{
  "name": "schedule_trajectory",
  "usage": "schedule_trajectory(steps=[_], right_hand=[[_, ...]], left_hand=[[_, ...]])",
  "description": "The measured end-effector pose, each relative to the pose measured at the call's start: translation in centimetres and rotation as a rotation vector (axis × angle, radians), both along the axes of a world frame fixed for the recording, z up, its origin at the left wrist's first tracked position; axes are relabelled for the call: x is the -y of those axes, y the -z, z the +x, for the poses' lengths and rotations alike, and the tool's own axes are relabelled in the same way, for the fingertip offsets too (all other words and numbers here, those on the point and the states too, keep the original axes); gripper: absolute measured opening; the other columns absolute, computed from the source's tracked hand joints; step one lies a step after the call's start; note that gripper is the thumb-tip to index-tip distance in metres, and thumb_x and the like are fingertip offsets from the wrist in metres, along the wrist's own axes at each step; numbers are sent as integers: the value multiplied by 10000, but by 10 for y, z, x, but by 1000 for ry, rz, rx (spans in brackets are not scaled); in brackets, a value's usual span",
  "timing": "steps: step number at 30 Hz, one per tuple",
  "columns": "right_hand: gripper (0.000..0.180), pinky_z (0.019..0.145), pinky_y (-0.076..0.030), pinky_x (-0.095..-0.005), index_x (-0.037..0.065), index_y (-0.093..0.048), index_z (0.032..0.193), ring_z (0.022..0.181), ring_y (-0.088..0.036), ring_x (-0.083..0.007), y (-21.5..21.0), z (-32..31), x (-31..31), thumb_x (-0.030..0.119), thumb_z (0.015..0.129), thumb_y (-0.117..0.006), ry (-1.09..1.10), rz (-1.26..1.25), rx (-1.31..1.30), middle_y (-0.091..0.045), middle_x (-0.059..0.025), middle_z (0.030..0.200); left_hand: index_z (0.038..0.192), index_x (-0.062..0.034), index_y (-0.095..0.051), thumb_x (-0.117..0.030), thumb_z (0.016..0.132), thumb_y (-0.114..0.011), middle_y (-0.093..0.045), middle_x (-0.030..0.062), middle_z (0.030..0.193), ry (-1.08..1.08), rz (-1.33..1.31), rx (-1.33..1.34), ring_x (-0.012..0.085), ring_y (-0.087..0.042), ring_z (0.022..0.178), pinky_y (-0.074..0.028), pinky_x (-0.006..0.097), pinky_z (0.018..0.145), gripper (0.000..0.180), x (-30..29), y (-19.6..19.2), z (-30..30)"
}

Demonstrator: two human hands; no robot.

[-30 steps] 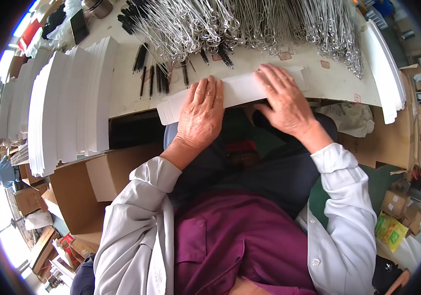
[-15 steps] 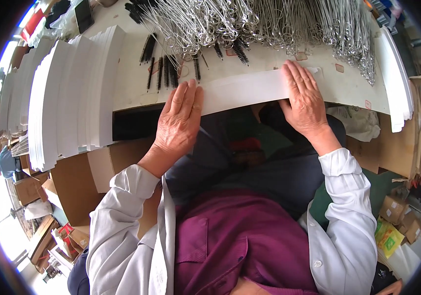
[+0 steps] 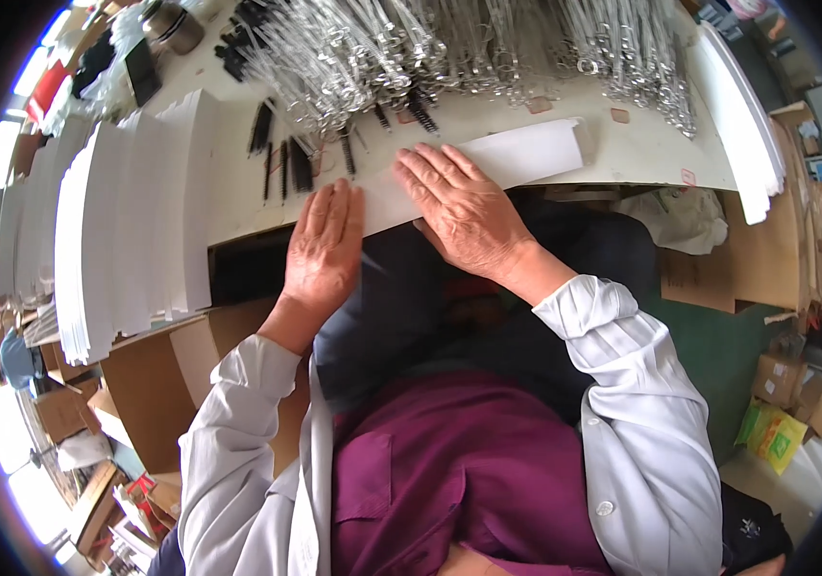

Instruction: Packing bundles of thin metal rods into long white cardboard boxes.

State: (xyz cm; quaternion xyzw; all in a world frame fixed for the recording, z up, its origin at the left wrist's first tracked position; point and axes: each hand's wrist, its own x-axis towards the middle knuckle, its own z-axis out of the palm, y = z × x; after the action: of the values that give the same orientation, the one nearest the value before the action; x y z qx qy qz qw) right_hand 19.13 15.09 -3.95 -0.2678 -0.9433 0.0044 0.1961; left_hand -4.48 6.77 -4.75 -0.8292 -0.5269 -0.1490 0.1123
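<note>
A folded-looking white paper strip (image 3: 531, 154) lies along the front edge of the table. My left hand (image 3: 323, 248) rests flat at its left end, fingers stretched out and side by side. Against the middle of the strip presses my right hand (image 3: 469, 213), palm down with fingers extended and slightly spread. The strip's right end sticks out beyond that hand, and part of it is hidden under both hands. Just behind my left hand lie several black-bristled wire brushes (image 3: 298, 165). A large heap of similar brushes, their looped wire handles (image 3: 411, 58) pointing toward me, covers the back of the table.
Tall stacks of white paper strips (image 3: 132, 216) stand on the left, with another stack (image 3: 742, 120) along the right edge. A metal flask (image 3: 171, 27) is at the back left. Cardboard boxes (image 3: 154, 389) sit below the tabletop (image 3: 248, 206), and a whitish bag (image 3: 675, 219) is under its right side.
My right hand has slid left along the strip, from near its right end to its middle, close to my left hand. The left hand stays on the left end. The view has shifted slightly.
</note>
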Motion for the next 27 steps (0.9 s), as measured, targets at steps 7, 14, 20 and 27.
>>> schedule_trajectory(steps=[7,14,20,27], right_hand=[[852,1281,-264,-471,-45,-419,1533,1499,-409,-324,-5,106,-27,397,899,-779,334,27,77,-452,-201,1594],[827,1275,-272,-467,-34,-435,1528,1482,-418,-329,-9,119,-24,388,902,-772,366,-15,9,-461,-188,1583],[413,1184,-420,-474,24,-696,1250,1221,-633,-256,-26,117,-12,16,837,-685,183,86,-92,-698,-84,1241],[348,1160,-443,-507,-10,-710,1205,1177,-646,-293,-39,47,24,72,872,-654,-67,-6,-165,-699,-132,1220]], left_hand=[[1395,58,-580,59,801,-595,-598,241,1422,-31,16,1,401,-557,1336,-439,502,1153,594,4,-2,-1],[1360,94,-582,13,832,-602,-614,273,1371,-12,17,-26,416,-583,1285,-462,506,1134,535,23,-15,-3],[1347,71,-572,0,850,-677,-646,256,1296,6,-87,65,422,-610,1225,-488,508,1084,513,55,-32,-15],[1432,35,-503,-154,826,-814,-650,264,1286,-102,-629,344,454,-609,1216,-505,491,1035,707,58,-66,6]])
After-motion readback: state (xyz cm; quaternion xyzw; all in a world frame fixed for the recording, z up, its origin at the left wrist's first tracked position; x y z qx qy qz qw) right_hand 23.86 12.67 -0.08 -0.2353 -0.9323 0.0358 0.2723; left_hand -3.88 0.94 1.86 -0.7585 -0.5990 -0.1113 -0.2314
